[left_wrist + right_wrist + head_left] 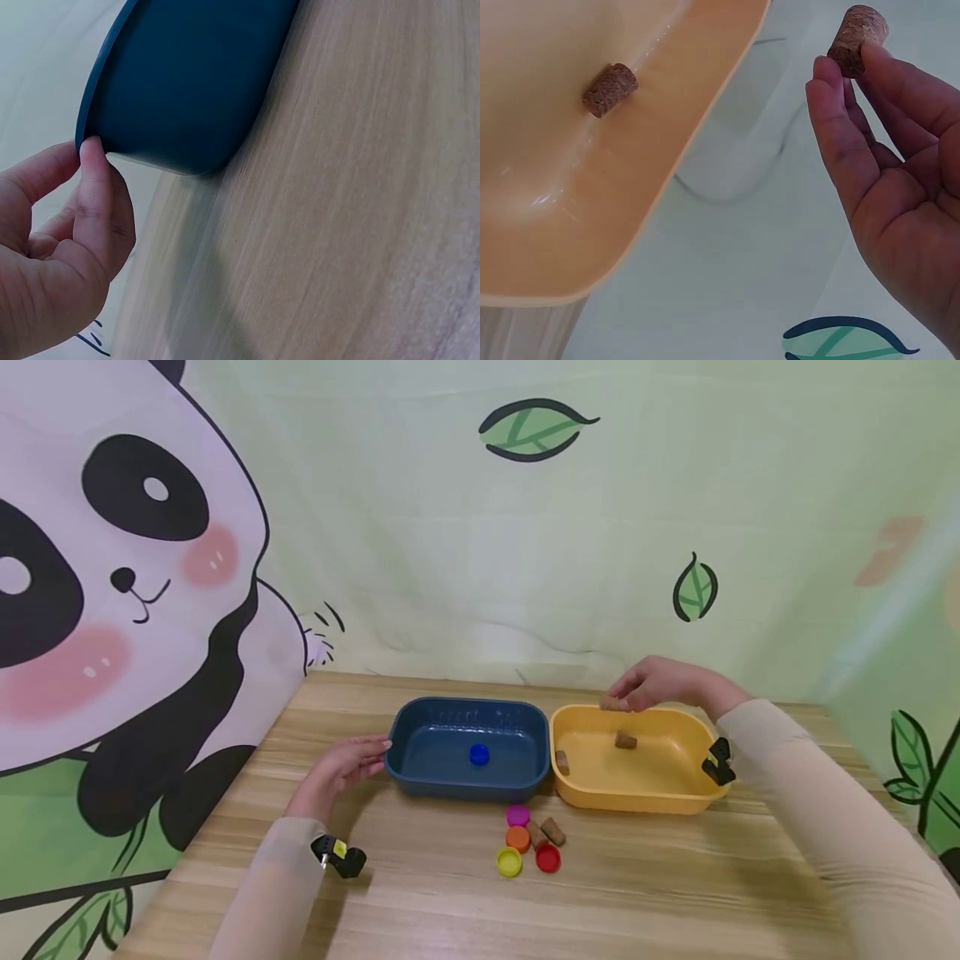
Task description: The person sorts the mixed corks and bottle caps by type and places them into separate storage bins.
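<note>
My left hand [372,753] rests on the table, its fingertips [91,148] touching the left rim of a dark blue tub [420,768]; it holds nothing. A blue cap [479,754] lies in that tub. My right hand [621,697] hovers over the far rim of the yellow tub [675,793] beside it and pinches a cork [857,39] between thumb and fingertips. Two more corks, one [626,741] near the middle and one [562,762] by the left wall, lie in the yellow tub [570,225].
On the wooden table in front of the tubs lie a magenta cap [517,815], an orange cap [517,837], a yellow cap [508,862], a red cap [547,858] and two corks [553,831]. A panda-print backdrop stands behind and to the left.
</note>
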Motion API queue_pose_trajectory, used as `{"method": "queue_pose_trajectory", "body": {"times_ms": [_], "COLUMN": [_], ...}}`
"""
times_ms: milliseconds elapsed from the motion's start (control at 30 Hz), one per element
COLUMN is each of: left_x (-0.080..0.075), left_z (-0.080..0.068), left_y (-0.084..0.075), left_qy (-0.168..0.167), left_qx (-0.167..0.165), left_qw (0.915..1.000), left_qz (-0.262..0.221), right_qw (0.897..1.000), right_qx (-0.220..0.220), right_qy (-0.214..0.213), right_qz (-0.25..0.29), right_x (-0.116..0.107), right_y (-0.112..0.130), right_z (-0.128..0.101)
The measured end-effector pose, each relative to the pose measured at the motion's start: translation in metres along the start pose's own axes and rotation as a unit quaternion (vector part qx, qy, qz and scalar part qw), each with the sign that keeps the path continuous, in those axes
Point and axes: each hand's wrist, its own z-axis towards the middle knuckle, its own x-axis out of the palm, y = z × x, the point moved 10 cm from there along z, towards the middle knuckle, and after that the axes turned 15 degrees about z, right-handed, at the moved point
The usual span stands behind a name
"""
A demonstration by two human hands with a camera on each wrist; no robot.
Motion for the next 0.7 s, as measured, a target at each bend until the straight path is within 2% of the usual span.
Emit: {"method": "queue_pose_trajectory", "body": {"times_ms": [233,433,700], "left_x": [0.001,0.002,0.002], "left_z": [-0.001,0.000,0.000], "left_y": [-0.002,-0.002,-0.001], "left_qy": [0.003,0.012,0.010], "left_qx": [0.004,0.014,0.015], "left_qw": [1.0000,0.9998,0.9998], "left_qz": [0.004,0.007,0.006], "right_qw": [1.000,0.999,0.998], "right_qx": [0.001,0.022,0.033], "right_qy": [0.018,0.029,0.047], "right_qz": [0.001,0.027,0.032], "right_x": [0.010,0.019,0.027], "right_y": [-0.013,-0.025,-0.040], "right_z": [0.012,0.024,0.035]}}
